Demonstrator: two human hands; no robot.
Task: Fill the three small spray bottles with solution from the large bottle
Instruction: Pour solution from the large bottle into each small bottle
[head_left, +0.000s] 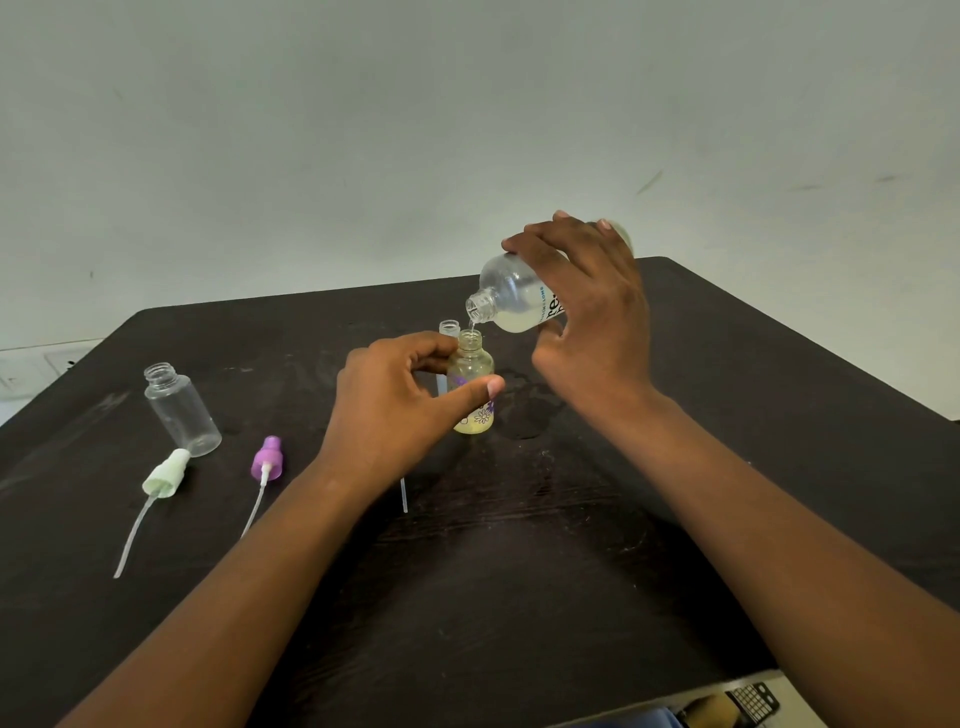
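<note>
A: Right hand (587, 306) wrapped round big bottle (519, 301), tipped mouth-down just above flowered bottle (472, 387). Thin stream running in.

B: Left hand (400, 395) pinching flowered bottle, upright on table (675, 467). Clear bottle (182, 410), green sprayer (167, 475), purple sprayer (267, 458) well left. Third neck (449, 327) just behind.

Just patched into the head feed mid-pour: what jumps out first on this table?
At centre, the right hand tips the large bottle so a thin stream falls into the flowered small bottle, which the left hand pinches upright. Left of them stand an empty clear bottle and two loose spray tops, a pale green one and a purple one. A wet patch shines just right of the flowered bottle.
</note>
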